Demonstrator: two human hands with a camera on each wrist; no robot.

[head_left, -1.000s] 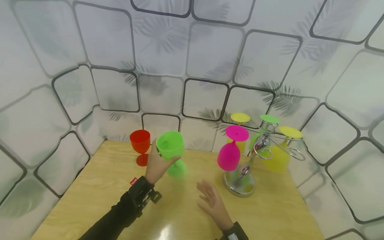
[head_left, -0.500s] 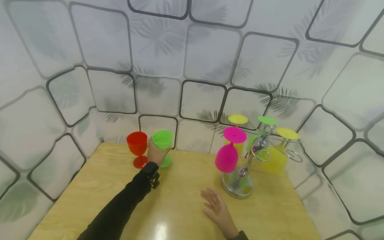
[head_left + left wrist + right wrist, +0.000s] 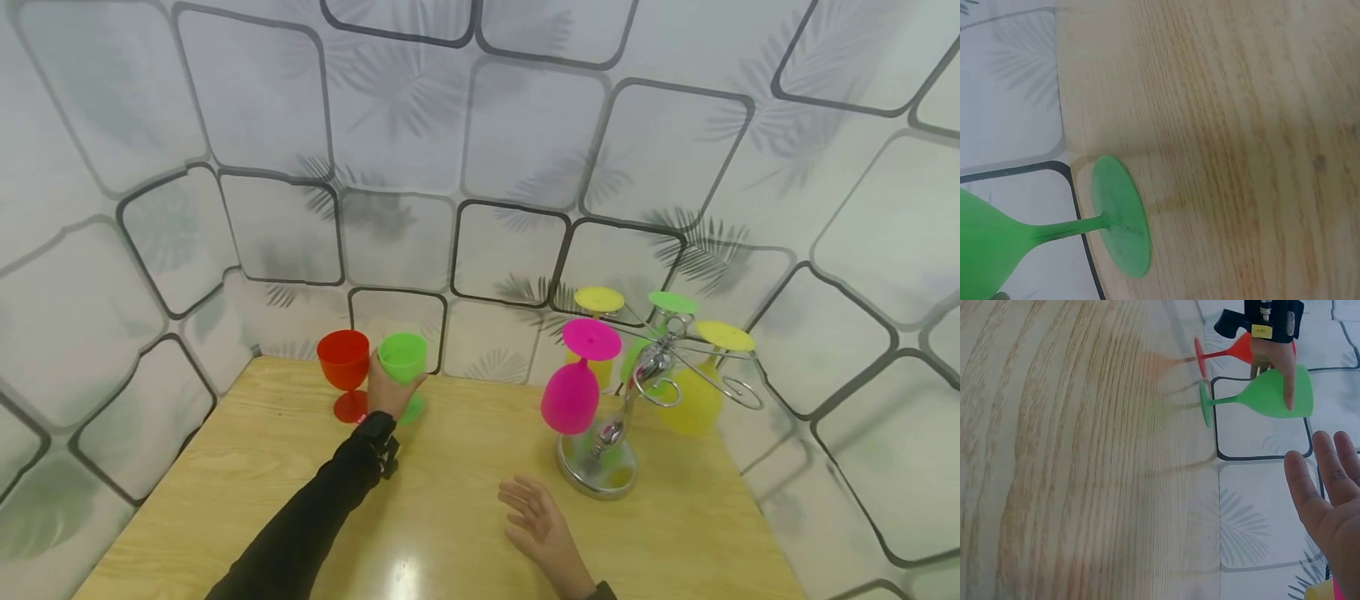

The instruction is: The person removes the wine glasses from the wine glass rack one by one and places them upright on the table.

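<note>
Green goblet is upright at the back of the wooden table, near eleven o'clock if twelve is toward the patterned wall. Left hand is clamped round its bowl, probably because this wide part offers more to grip than the thin stem. Such a hold also leaves the round foot free, and it seems to rest on the wood. Red goblet stands just beside, at nine o'clock from the green one; I suppose this nearness makes both easy to reach with the same hand. Right hand is well apart from the left, between four and five o'clock from the green goblet; it holds nothing and its fingers are relaxed, perhaps away so that it disturbs nothing. At one o'clock from it is the metal rack, where pink goblet, yellow goblets and another green one hang upside down, I judge because their broad feet can catch there.
</note>
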